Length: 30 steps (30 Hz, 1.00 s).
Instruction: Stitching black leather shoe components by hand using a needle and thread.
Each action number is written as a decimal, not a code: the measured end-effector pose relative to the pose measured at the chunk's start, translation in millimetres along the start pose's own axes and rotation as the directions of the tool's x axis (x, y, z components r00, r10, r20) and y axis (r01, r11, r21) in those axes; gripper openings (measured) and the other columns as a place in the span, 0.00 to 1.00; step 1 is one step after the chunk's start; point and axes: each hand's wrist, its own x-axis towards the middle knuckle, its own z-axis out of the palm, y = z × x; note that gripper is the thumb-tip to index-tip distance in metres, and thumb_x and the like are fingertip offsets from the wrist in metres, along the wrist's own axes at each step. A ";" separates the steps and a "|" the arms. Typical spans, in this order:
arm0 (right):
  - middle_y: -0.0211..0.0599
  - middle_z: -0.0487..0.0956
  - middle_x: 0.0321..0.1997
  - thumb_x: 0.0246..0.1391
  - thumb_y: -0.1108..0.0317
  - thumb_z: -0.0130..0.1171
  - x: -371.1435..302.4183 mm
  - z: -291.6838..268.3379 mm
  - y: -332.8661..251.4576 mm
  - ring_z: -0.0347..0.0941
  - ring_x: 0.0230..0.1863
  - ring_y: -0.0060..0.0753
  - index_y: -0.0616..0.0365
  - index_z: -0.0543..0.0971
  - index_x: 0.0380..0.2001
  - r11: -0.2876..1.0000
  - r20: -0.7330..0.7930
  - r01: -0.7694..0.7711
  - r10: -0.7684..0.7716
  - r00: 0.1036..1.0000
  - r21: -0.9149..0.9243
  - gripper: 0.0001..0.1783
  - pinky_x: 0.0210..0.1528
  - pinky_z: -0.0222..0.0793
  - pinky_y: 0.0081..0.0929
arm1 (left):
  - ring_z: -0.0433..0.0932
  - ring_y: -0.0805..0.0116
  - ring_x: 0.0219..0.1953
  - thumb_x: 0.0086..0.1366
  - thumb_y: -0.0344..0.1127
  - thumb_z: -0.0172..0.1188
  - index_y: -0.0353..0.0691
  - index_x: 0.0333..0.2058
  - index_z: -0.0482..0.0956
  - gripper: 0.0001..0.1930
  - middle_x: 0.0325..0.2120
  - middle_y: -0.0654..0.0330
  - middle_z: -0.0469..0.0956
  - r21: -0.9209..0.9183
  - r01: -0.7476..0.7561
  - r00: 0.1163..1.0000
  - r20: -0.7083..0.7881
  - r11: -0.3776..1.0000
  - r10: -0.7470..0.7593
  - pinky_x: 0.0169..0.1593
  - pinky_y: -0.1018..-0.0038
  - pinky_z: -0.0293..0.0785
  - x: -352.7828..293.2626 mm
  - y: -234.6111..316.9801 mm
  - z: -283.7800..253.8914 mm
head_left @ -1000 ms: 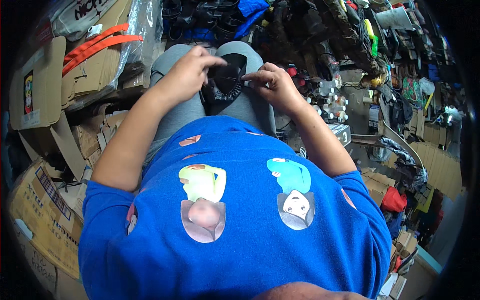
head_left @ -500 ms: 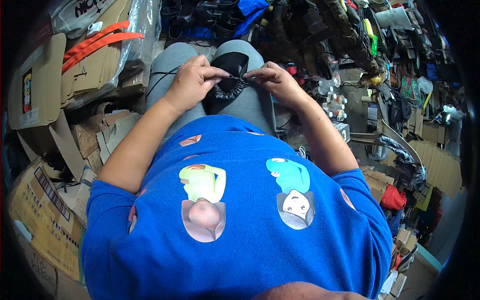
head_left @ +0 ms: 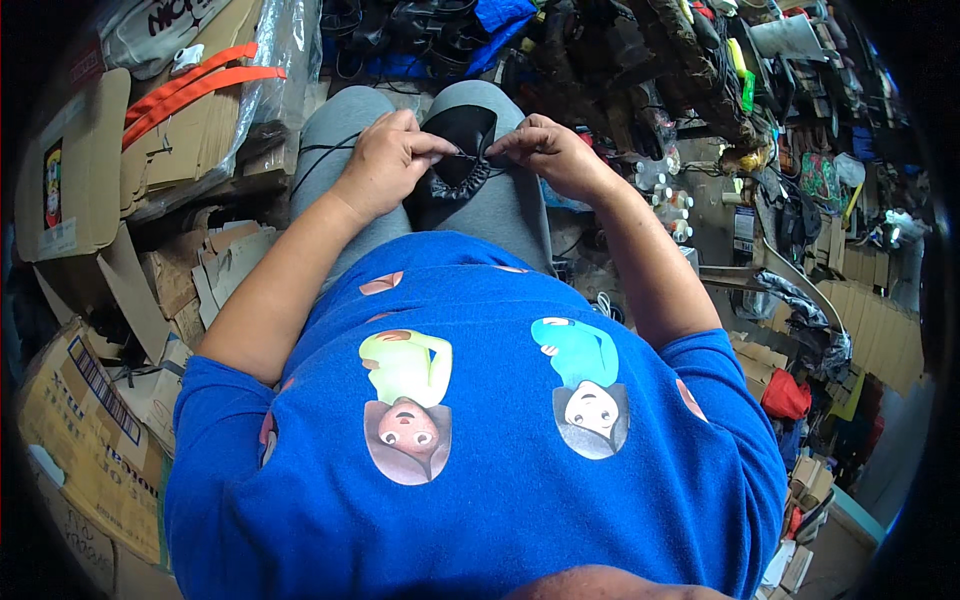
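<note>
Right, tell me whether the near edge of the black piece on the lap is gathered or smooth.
Gathered: the black piece shows small puckers along its near edge, while the rest looks smooth.

1. With the black piece (head_left: 466,127) as our clock's centre, we find passage from 12 o'clock, between left hand (head_left: 385,160) and right hand (head_left: 550,157), over the knees (head_left: 350,108).
2. At 9 o'clock, a dark cord (head_left: 328,147) crosses our way; stacked cardboard (head_left: 200,140) stands beyond.
3. Toward 11, dark clutter (head_left: 430,40) blocks us.
4. Between 3 and 4, bottles (head_left: 675,203) obstruct us.
5. At 6, our blue shirt (head_left: 500,400) closes the approach.
</note>
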 end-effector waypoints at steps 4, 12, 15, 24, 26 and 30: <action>0.28 0.68 0.31 0.41 0.84 0.48 -0.5 -1.1 -1.6 0.67 0.37 0.23 0.51 0.82 0.38 1.000 0.006 -0.021 0.021 1.000 -0.003 0.23 0.44 0.64 0.19 | 0.69 0.63 0.30 0.49 0.26 0.62 0.52 0.33 0.84 0.13 0.23 0.61 0.67 0.015 -0.011 1.000 0.001 1.000 0.011 0.38 0.69 0.68 1.4 0.5 0.3; 0.26 0.69 0.32 0.49 0.80 0.54 1.8 -2.1 3.3 0.67 0.37 0.21 0.50 0.83 0.40 0.996 0.064 -0.051 0.046 0.997 0.074 0.17 0.44 0.63 0.19 | 0.72 0.62 0.33 0.50 0.30 0.62 0.53 0.31 0.84 0.09 0.23 0.62 0.70 0.026 -0.008 1.000 0.021 1.000 0.008 0.39 0.67 0.68 6.7 -5.4 7.8; 0.26 0.70 0.32 0.50 0.78 0.56 3.3 -1.6 6.0 0.66 0.38 0.21 0.50 0.82 0.41 0.993 0.078 -0.034 0.025 0.997 0.116 0.15 0.44 0.63 0.19 | 0.72 0.62 0.35 0.51 0.32 0.62 0.53 0.32 0.84 0.09 0.24 0.62 0.71 -0.078 0.007 0.998 0.071 0.997 -0.001 0.40 0.66 0.67 10.8 -5.1 7.7; 0.23 0.76 0.33 0.51 0.73 0.61 -0.5 4.8 4.2 0.69 0.32 0.13 0.55 0.80 0.44 0.941 0.094 -0.177 0.156 0.983 0.288 0.15 0.38 0.66 0.14 | 0.75 0.70 0.33 0.54 0.26 0.60 0.41 0.38 0.81 0.12 0.28 0.60 0.76 -0.170 0.204 0.976 0.108 0.964 -0.187 0.36 0.75 0.70 1.3 10.2 3.9; 0.26 0.78 0.35 0.50 0.72 0.62 2.0 8.3 1.5 0.71 0.34 0.13 0.59 0.78 0.44 0.904 0.073 -0.156 0.139 0.988 0.399 0.15 0.38 0.68 0.14 | 0.75 0.77 0.31 0.54 0.26 0.60 0.37 0.38 0.80 0.11 0.29 0.62 0.76 -0.340 0.298 0.954 0.116 0.892 -0.275 0.36 0.79 0.71 4.2 6.5 11.6; 0.25 0.78 0.35 0.49 0.71 0.63 7.6 11.4 5.9 0.71 0.36 0.14 0.60 0.78 0.40 0.880 0.060 -0.159 0.148 0.987 0.447 0.13 0.39 0.68 0.16 | 0.72 0.80 0.31 0.54 0.25 0.61 0.34 0.36 0.78 0.10 0.26 0.65 0.75 -0.280 0.418 0.905 0.209 0.864 -0.370 0.36 0.81 0.70 15.2 8.8 18.0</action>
